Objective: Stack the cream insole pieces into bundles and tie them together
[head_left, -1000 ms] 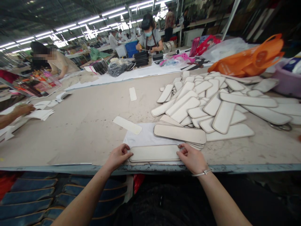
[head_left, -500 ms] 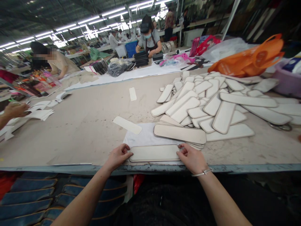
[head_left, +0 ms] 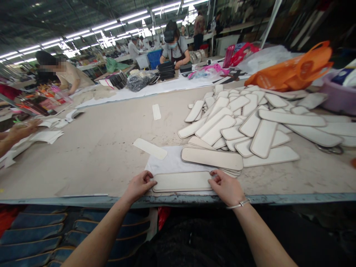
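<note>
Head view: pale round-cornered panel [head_left: 182, 181] between your left hand [head_left: 139, 186] and right hand [head_left: 227, 188], each nearly closed, pinching one end. Likely light, semi-stiff; hold by short ends.

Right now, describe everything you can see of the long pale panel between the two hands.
The long pale panel is flat, off-white and smooth-looking, with a dark outline and rounded corners where they show. Its material is unclear, perhaps leather or board. It lies lengthwise along the table's front edge, over a white sheet, the left hand and right hand holding its two ends.
</note>
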Demonstrator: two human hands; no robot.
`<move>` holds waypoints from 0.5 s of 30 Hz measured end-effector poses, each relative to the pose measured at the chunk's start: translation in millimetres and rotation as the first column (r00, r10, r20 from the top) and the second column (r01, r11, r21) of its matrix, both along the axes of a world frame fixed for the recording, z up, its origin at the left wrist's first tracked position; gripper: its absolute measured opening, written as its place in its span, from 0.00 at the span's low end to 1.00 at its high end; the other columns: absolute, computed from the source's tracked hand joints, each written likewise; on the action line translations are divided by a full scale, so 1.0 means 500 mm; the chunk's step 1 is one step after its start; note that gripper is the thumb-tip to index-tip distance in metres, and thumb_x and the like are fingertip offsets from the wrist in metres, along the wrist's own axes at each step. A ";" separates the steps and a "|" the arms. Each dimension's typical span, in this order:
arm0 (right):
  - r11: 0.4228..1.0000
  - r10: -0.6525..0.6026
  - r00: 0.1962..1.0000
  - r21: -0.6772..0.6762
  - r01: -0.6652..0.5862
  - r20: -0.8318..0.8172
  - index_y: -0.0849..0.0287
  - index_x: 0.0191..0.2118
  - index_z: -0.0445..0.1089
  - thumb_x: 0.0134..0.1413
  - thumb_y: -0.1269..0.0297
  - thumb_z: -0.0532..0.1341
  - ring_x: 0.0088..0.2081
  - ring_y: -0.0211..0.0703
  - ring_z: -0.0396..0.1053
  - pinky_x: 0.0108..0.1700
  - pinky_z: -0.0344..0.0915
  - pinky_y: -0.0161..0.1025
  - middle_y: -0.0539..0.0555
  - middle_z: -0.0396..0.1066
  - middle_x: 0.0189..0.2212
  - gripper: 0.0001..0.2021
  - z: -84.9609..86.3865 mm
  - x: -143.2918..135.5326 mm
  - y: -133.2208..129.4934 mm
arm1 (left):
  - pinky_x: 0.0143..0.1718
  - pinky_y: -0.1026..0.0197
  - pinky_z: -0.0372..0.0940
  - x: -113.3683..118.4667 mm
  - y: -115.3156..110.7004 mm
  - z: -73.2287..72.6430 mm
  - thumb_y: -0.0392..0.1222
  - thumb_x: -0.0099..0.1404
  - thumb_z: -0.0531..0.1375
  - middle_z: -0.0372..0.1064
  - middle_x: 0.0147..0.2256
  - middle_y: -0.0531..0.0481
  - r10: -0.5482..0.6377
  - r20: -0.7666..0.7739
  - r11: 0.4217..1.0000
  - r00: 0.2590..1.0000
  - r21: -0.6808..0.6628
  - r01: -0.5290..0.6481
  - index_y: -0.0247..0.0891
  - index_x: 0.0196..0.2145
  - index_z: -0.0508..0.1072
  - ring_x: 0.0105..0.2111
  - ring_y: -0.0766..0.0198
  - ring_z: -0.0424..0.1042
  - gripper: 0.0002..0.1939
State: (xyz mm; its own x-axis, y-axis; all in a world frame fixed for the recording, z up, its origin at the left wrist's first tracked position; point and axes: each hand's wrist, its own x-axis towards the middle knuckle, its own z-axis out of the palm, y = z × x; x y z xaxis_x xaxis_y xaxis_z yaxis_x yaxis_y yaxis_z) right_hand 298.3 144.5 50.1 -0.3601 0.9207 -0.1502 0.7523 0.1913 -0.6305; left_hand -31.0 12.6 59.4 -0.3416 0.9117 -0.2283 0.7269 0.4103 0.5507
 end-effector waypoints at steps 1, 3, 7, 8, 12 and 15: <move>1.000 0.001 1.000 0.002 -0.001 0.002 0.52 0.39 0.68 0.48 0.61 0.57 0.27 0.37 0.68 0.31 0.57 0.34 0.44 0.72 0.24 0.11 0.000 0.000 0.000 | 0.25 0.65 0.56 0.001 0.000 0.000 0.53 0.55 0.59 0.63 0.23 0.57 -0.003 -0.010 1.000 1.000 -0.003 0.003 0.40 0.35 0.67 0.24 0.66 0.65 0.16; 1.000 0.007 1.000 0.006 -0.007 0.006 0.52 0.39 0.68 0.48 0.61 0.57 0.27 0.37 0.68 0.31 0.57 0.34 0.44 0.71 0.24 0.11 0.000 0.001 -0.001 | 0.26 0.65 0.55 0.004 0.001 0.002 0.53 0.56 0.58 0.64 0.23 0.57 0.002 -0.044 1.000 0.999 -0.003 -0.002 0.40 0.35 0.67 0.24 0.65 0.65 0.15; 1.000 0.013 1.000 0.017 -0.013 0.001 0.52 0.40 0.68 0.49 0.61 0.56 0.27 0.37 0.69 0.30 0.58 0.34 0.44 0.71 0.24 0.11 0.000 0.001 -0.002 | 0.26 0.65 0.56 0.010 0.000 0.005 0.53 0.57 0.57 0.65 0.24 0.57 0.008 -0.087 1.000 0.996 0.005 -0.007 0.40 0.35 0.67 0.24 0.65 0.66 0.15; 1.000 0.012 1.000 0.020 -0.012 -0.003 0.52 0.39 0.68 0.49 0.61 0.56 0.27 0.37 0.69 0.30 0.58 0.34 0.44 0.71 0.24 0.11 -0.001 0.001 -0.002 | 0.26 0.65 0.56 0.010 0.000 0.005 0.53 0.57 0.57 0.65 0.23 0.57 0.006 -0.084 1.000 0.996 0.006 -0.006 0.40 0.36 0.67 0.24 0.65 0.65 0.15; 0.999 0.013 1.000 0.032 -0.012 -0.018 0.53 0.39 0.68 0.48 0.61 0.56 0.27 0.38 0.69 0.30 0.59 0.35 0.45 0.71 0.24 0.11 -0.002 0.001 -0.003 | 0.25 0.65 0.55 0.006 -0.001 0.001 0.53 0.57 0.57 0.64 0.23 0.57 0.009 -0.059 1.000 0.998 0.005 -0.008 0.40 0.35 0.67 0.24 0.66 0.65 0.15; 0.999 0.016 1.000 0.030 -0.015 -0.025 0.53 0.39 0.68 0.48 0.60 0.56 0.26 0.38 0.69 0.30 0.59 0.35 0.45 0.71 0.24 0.11 -0.003 0.002 -0.002 | 0.25 0.65 0.55 0.004 0.001 0.001 0.53 0.56 0.58 0.64 0.23 0.57 0.018 -0.055 1.000 0.998 0.000 -0.018 0.40 0.35 0.67 0.24 0.66 0.65 0.15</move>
